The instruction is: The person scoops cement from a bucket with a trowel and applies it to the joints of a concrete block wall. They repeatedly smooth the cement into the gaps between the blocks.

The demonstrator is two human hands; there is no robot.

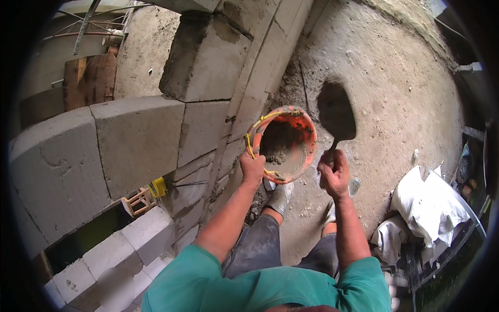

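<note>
My left hand (252,167) grips the rim of an orange bucket (313,136), which is tilted so that its mouth faces me. Grey mortar (278,148) lies inside it and is smeared on its walls, and a yellow cord (248,143) runs along the rim. To the right of the bucket, my right hand (337,171) is closed round the handle of a trowel (338,112). The trowel's broad dark blade points away from me and is slightly blurred. A gap separates the blade from the bucket.
A wall of grey blocks (140,138) stands on my left, with a taller block (215,62) on it. Lower blocks (109,252), a small wooden frame (138,202) and a yellow tool (157,187) lie nearer. White sacks (429,203) sit at right on the rough floor (395,99).
</note>
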